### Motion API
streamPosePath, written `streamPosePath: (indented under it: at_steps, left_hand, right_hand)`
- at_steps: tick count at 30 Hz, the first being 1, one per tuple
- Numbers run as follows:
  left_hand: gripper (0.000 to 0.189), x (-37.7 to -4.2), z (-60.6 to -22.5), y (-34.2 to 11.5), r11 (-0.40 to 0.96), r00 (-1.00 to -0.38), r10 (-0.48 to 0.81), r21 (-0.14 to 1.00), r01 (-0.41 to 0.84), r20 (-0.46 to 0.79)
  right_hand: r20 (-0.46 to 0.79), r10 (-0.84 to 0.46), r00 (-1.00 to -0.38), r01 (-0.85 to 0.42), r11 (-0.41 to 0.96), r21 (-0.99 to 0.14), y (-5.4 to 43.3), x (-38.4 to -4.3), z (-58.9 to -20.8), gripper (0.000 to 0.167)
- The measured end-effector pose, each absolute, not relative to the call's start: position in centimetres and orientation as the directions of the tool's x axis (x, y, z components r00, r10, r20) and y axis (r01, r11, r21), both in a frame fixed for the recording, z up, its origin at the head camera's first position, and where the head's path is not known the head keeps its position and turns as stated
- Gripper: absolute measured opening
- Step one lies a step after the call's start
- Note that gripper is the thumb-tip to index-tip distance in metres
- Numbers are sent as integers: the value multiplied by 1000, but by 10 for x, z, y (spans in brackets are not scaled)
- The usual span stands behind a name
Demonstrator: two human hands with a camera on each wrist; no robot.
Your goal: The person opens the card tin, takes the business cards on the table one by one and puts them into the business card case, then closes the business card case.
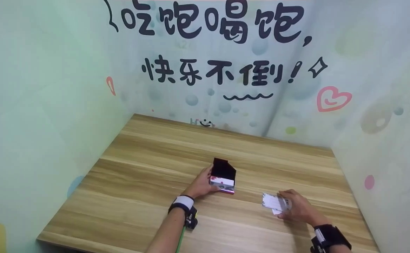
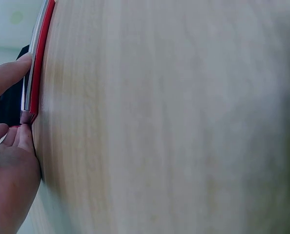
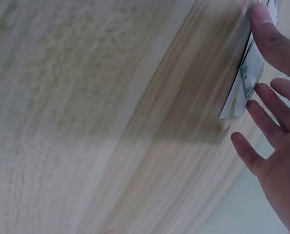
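Near the middle of the table, my left hand (image 1: 200,185) grips a small card case (image 1: 222,182) by its left side. The case has a black inside with its flap raised toward the back, and a patterned white, pink and grey front. In the left wrist view its red edge (image 2: 39,73) lies along the wood, and the thumb presses its top. To the right, my right hand (image 1: 298,206) pinches a few white printed cards (image 1: 272,201), slightly fanned. The right wrist view shows the cards (image 3: 238,97) by the thumb, with the other fingers spread.
The wood-grain table (image 1: 138,168) meets a printed backdrop (image 1: 205,102) at the back, with pale walls on its left and right. Black straps with small cameras (image 1: 191,218) sit on both wrists. A green cable (image 1: 180,239) runs along the left forearm.
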State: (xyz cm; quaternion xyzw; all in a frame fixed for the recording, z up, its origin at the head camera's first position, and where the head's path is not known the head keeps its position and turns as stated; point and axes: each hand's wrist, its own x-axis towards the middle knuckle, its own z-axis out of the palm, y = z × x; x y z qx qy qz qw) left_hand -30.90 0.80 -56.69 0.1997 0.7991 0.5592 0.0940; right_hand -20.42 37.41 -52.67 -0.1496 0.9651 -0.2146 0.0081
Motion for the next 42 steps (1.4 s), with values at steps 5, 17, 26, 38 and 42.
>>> streamPosePath:
  at_steps: [5,17,26,38,42]
  left_hand:
    - [99,-309,-565,9,299,-904,424,933,200,58]
    - [98,-308,-565,7,289,-897,435,930,228,85]
    - [97,-309,-567,7,266,-888,447,932,248,108]
    - [97,-307,-566,8,276,-900,430,939,205,70]
    - [97,-308,-567,8,263,-899,431,942,208,78]
  right_hand:
    - [56,-295,-954,-286,834,-472,376,-205,-529,78]
    - [97,-253,-963,-268,839,-473,377,-207,-534,56]
    - [46,-258,-965,-247,835,-492,375,-206,-530,45]
    - [31,-258,-966,-247,871,-425,373,-205,-528,47]
    - [9,-236,-972,-218,882,-417,370,-206,-526,50]
